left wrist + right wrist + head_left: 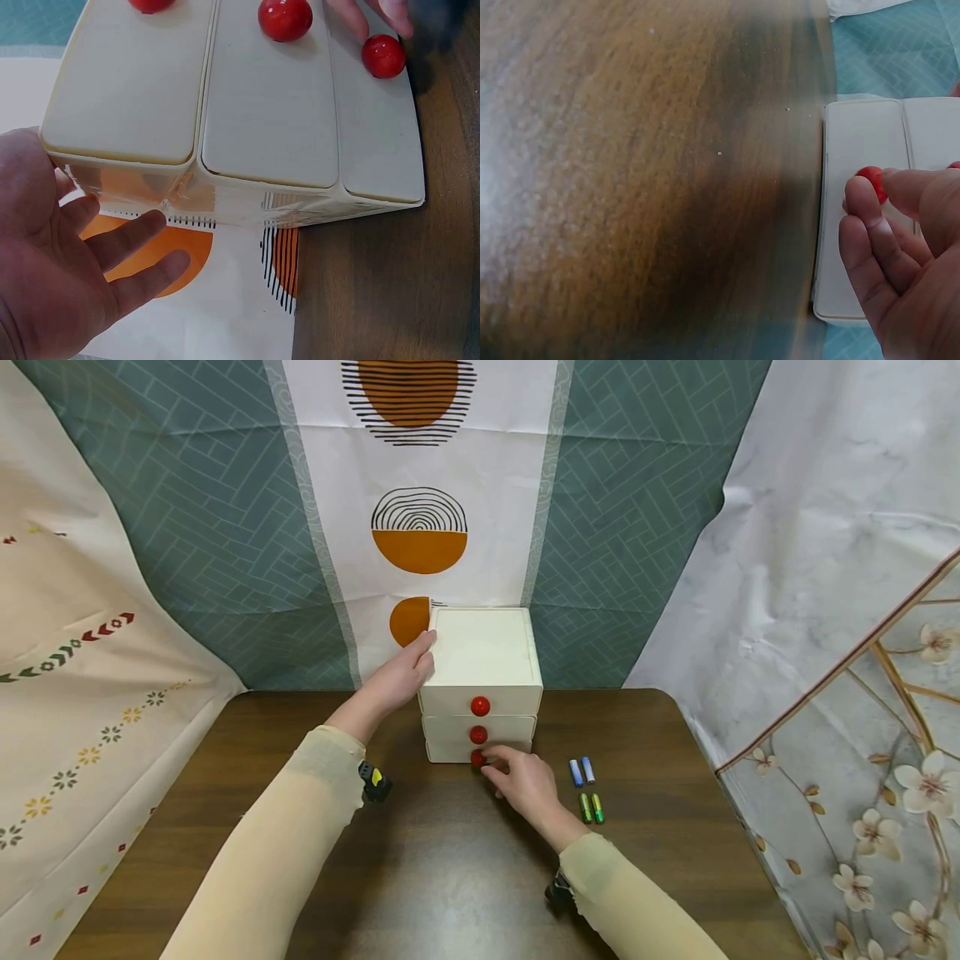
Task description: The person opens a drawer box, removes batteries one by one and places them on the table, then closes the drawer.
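I've got the R hand [522, 783] w/ thumb + fingertip pinched on the bottom red knob [384, 58] of the white drawer unit [480, 677], which stands just ahead of that hand. Up from those fingers I see 2 more red knobs [478, 735], one above the other. L hand [397, 681]: fingers apart & loose, up against the unit's L side nr its top. Nr the R hand, on its right, 2 blue batts [576, 773] w/ 2 green batts [586, 808] just beside, nearer me. Brown table [442, 860] below both hands; patterned cloth [637, 527] hangs beyond them.
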The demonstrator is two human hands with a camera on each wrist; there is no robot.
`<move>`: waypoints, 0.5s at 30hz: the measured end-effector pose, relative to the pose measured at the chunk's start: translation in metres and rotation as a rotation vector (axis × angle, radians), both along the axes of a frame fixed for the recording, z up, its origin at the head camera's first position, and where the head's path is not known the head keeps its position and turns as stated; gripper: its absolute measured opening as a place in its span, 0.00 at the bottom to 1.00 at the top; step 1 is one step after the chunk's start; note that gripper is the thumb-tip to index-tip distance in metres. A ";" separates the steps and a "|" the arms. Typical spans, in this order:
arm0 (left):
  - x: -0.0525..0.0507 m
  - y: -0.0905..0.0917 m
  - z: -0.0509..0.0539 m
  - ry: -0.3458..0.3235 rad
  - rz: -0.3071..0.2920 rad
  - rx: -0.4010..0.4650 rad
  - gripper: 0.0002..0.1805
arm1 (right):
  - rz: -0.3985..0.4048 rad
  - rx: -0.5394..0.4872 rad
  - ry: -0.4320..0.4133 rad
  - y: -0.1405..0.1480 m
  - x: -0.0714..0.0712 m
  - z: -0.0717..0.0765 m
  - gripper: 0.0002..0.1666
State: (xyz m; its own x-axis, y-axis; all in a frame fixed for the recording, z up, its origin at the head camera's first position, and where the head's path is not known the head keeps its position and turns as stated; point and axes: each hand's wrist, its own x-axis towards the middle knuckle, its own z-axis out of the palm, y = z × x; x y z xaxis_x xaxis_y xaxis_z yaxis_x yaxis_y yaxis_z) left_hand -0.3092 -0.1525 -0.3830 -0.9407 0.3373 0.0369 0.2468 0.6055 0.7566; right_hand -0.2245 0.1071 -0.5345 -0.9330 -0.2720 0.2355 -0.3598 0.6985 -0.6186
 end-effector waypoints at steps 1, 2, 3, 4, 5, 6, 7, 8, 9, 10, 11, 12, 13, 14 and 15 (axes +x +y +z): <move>0.000 0.000 0.000 0.000 0.001 -0.001 0.35 | -0.001 0.002 -0.002 0.000 -0.001 0.000 0.15; 0.000 0.000 0.000 0.001 0.000 -0.002 0.35 | 0.000 0.002 -0.001 -0.001 -0.001 -0.001 0.15; 0.000 0.000 0.000 0.001 0.001 -0.002 0.35 | 0.001 0.002 0.003 -0.001 -0.002 -0.001 0.15; 0.000 0.000 0.000 0.003 0.001 -0.002 0.35 | 0.001 0.001 0.007 -0.002 -0.002 -0.001 0.15; -0.001 0.000 0.000 0.003 0.000 0.000 0.35 | -0.001 -0.001 0.004 -0.002 -0.002 -0.001 0.16; -0.001 0.000 0.000 0.006 0.000 -0.002 0.35 | -0.002 -0.003 0.006 -0.003 -0.003 -0.001 0.16; -0.001 0.001 0.001 0.010 -0.001 -0.003 0.35 | -0.003 -0.004 0.008 -0.003 -0.003 -0.001 0.16; -0.002 0.001 0.001 0.014 -0.001 -0.007 0.35 | -0.004 -0.006 0.007 -0.004 -0.003 -0.001 0.16; -0.002 0.001 0.001 0.018 0.001 -0.014 0.35 | -0.006 -0.006 0.004 -0.004 -0.003 0.000 0.17; -0.002 0.002 0.001 0.022 0.001 -0.019 0.35 | -0.007 -0.006 0.001 -0.004 -0.004 0.000 0.17; -0.003 0.002 0.001 0.024 0.004 -0.023 0.35 | -0.006 -0.006 -0.004 -0.005 -0.003 0.000 0.17; -0.003 0.002 0.002 0.030 0.009 -0.032 0.35 | -0.005 -0.003 -0.008 -0.005 -0.003 0.001 0.18; -0.003 0.002 0.002 0.032 0.013 -0.036 0.35 | -0.004 0.000 -0.012 -0.005 -0.003 0.001 0.18; -0.003 0.002 0.002 0.032 0.019 -0.037 0.35 | -0.004 0.004 -0.017 -0.005 -0.003 0.001 0.18; -0.003 0.002 0.003 0.031 0.024 -0.038 0.34 | -0.003 0.006 -0.022 -0.005 -0.004 0.001 0.19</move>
